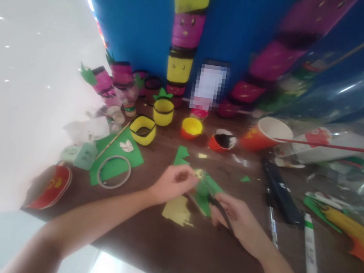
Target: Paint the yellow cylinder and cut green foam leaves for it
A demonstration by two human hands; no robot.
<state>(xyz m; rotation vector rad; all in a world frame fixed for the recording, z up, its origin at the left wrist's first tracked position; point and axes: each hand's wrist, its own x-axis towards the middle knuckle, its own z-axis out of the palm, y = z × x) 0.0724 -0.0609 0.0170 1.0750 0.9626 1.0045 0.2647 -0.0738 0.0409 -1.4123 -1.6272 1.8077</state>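
Note:
My left hand is closed in a pinch on a small pale-yellow paper piece with dark marks. My right hand grips the dark handles of a pair of scissors. Their blades point up and left, reaching the yellow piece. Beneath the blades lies green paper, partly covered by the scissors. A larger cut sheet of yellow paper rests on the table below my left hand. Whether the blades are touching the yellow piece is too blurred to tell.
Yellow cups, a yellow paint cup and a black paint cup stand behind. A tape roll lies at left on green paper. Right are a marker, a dark case and a yellow glue gun.

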